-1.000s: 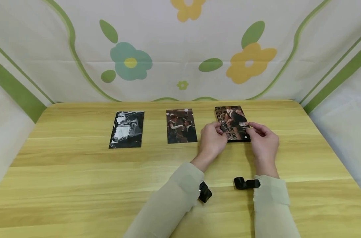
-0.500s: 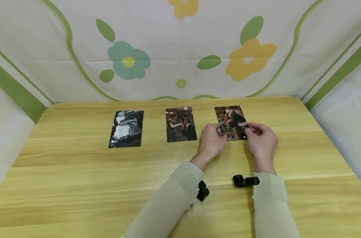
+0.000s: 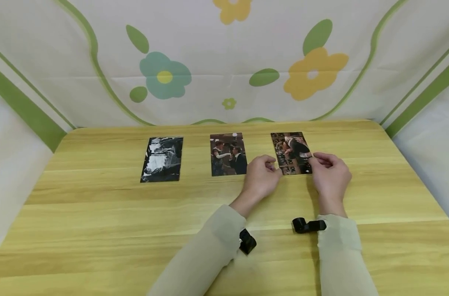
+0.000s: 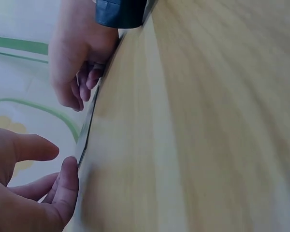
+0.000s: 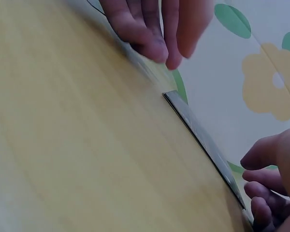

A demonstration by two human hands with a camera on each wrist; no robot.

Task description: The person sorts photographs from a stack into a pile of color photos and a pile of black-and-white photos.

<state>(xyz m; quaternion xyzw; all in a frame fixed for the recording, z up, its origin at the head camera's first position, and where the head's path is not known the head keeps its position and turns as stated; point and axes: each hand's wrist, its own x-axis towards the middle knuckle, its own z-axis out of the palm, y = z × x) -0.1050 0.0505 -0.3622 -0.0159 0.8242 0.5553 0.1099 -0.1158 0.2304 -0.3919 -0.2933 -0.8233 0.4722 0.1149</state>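
On the right of the row in the head view lies a photo card [image 3: 291, 152] of a figure in dark clothes, its picture turned sideways. Its dark, layered edge shows in the right wrist view as a thin strip [image 5: 203, 137] flat on the table. My left hand [image 3: 261, 177] is just off the card's lower left corner, thumb and fingers apart with nothing between them. At the opposite edge is my right hand [image 3: 331, 176], fingertips right at the card's side. In the right wrist view the right hand's thumb and fingers [image 5: 263, 152] stand apart.
A photo card of two people [image 3: 229, 155] lies in the middle, left of my left hand. Farther left is a glossy black-and-white photo card [image 3: 162, 159]. The wooden table [image 3: 117, 230] meets a flower-printed cloth [image 3: 209, 49] at its back edge.
The right card has settled from a lifted, offset lower edge to lying flush. My left hand has let go of its left edge and drawn slightly away; the right hand has loosened beside it.
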